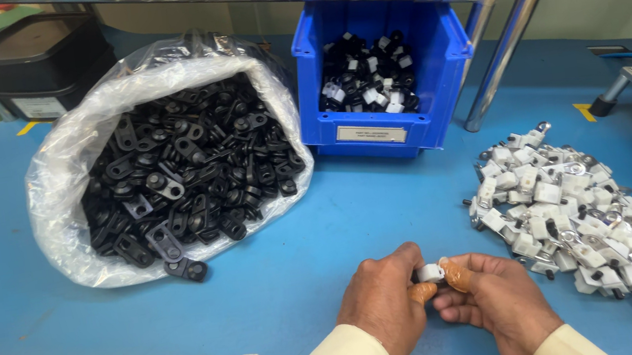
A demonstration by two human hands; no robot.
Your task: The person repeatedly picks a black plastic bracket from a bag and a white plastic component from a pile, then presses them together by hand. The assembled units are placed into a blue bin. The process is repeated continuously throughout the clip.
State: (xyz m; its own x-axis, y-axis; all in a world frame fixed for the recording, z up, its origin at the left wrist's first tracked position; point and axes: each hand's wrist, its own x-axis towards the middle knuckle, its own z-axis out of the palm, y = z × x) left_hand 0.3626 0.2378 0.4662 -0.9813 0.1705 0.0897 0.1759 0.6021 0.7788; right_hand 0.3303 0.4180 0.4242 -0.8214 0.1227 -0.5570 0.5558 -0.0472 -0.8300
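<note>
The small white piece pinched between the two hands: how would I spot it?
Start at the blue table and look to its near edge, where the left hand and right hand meet. The white piece sits between their fingertips, alone, apart from the heap of white parts lying to the right.

A clear bag of black brackets (184, 179) lay beside a blue bin (383, 69) on the blue worktop (20, 301).

Bright, even overhead light, with glare on the clear plastic bag (71, 138) and soft shadows on the blue bench (279, 265). Sharp at centre; slightly bent and blurred toward the edges.
</note>
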